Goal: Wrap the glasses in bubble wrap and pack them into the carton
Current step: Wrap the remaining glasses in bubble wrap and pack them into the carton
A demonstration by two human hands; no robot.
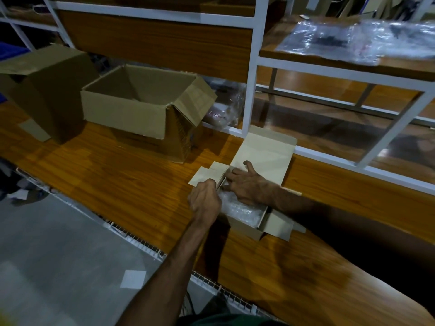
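Observation:
A small pale carton (263, 228) lies open on the wooden table, its lid (266, 154) folded back and its side flaps spread. Clear bubble wrap (242, 211) fills its inside; the glasses within it cannot be made out. My left hand (204, 198) is closed on the carton's left wall at the rim. My right hand (249, 183) lies flat with spread fingers on the bubble wrap at the carton's far end, pressing down.
A large open brown carton (131, 114) stands at the back left, with another brown box (47, 90) beside it. A white shelf frame (251, 67) rises behind. Sheets of plastic wrap (353, 38) lie on the upper right shelf. The table edge (141, 243) runs diagonally.

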